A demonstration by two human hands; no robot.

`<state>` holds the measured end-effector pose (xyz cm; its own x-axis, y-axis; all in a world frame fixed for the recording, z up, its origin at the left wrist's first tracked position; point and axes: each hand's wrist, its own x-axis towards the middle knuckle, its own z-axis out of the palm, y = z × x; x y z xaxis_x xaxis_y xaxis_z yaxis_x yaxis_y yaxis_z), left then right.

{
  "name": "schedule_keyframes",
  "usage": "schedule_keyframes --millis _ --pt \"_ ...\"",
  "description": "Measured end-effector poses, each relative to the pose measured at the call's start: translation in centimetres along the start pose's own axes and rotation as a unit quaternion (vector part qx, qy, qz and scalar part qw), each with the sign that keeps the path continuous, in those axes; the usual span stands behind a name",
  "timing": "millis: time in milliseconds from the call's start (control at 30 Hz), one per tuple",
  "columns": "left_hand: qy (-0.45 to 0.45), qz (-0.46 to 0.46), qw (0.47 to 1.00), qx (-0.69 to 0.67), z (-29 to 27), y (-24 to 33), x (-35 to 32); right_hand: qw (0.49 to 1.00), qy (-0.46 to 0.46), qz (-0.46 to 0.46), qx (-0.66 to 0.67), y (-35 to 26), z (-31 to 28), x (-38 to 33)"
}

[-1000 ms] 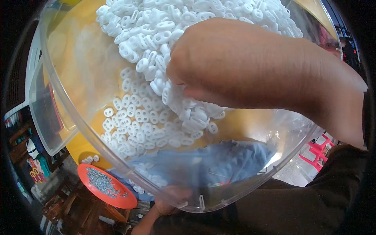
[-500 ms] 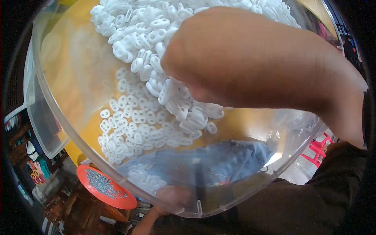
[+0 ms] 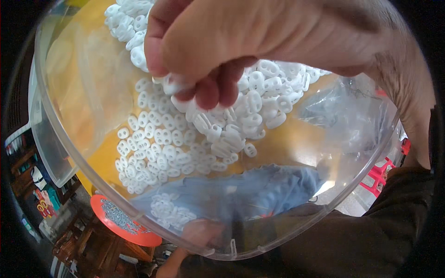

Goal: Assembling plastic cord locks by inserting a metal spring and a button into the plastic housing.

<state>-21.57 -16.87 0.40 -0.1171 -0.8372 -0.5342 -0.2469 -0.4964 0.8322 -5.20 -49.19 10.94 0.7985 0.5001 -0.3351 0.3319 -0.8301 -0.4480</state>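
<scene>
A heap of white oval plastic pieces, each with two holes [image 3: 255, 102], lies behind the curved rim of a clear plastic tub [image 3: 78, 160]. My right hand [image 3: 199, 51] reaches over the heap from the right with its fingers curled closed. Between thumb and fingers sits a white two-hole piece [image 3: 176, 85], partly hidden. Through the tub's near wall my left hand [image 3: 202, 231] shows blurrily at the lower left, its fingers unclear. Just beyond it is a cluster of the same white pieces [image 3: 169, 211]; whether the hand holds them I cannot tell.
Blue cloth [image 3: 278, 185] spreads behind the near wall. A red-orange dish of small metal parts [image 3: 121, 220] stands at lower left. Crumpled clear plastic film [image 3: 347, 111] is at right, with a pink stool [image 3: 378, 176] beyond. Yellow surface [image 3: 111, 139] shows through the tub.
My right hand has turned over the heap, so its curled fingers and a white piece in them now show. The left hand has hardly moved.
</scene>
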Motion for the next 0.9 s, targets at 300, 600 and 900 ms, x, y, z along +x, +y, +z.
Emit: schedule_keyframes --millis 300,600,900 --pt "0.329 0.109 0.938 -0.009 4.5 -1.7 -0.5 0.994 -0.041 0.063 0.073 -1.0 -0.8 0.4" --pt "0.327 0.112 0.933 -0.099 2.8 -0.6 -0.2 0.977 -0.087 0.13 0.148 -1.9 -1.4 0.5" --pt "0.147 0.033 0.988 -0.02 1.3 -0.6 -0.3 0.989 -0.082 0.089 0.085 -1.9 -0.1 0.6"
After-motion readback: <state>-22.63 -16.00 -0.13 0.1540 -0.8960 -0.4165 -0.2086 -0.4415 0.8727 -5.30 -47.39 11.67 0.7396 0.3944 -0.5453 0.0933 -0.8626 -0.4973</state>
